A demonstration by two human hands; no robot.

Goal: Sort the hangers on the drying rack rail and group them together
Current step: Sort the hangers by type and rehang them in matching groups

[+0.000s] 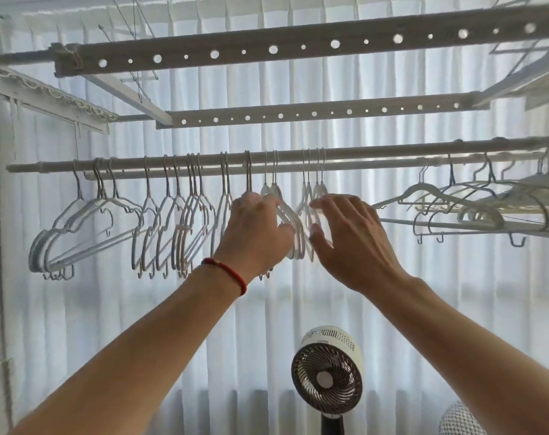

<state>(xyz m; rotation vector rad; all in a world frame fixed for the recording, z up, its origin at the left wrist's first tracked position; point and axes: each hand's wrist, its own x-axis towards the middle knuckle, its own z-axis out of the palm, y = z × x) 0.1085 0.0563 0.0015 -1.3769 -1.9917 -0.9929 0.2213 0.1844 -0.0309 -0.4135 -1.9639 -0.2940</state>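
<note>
Both hands reach up: left hand [257,229] grips white hangers [290,221], right hand [350,238] spread beside them under the rail [173,160]; fan [327,376] below.

Your left hand [257,229] grips a white hanger [268,191] at mid-frame, fingers curled over its shoulder. Your right hand [350,233] spreads its straight fingers against the next hangers [314,191]. All hang from the rail [173,160] across the middle. A fan [328,376] stands at lower centre before the curtain [455,293].
</note>
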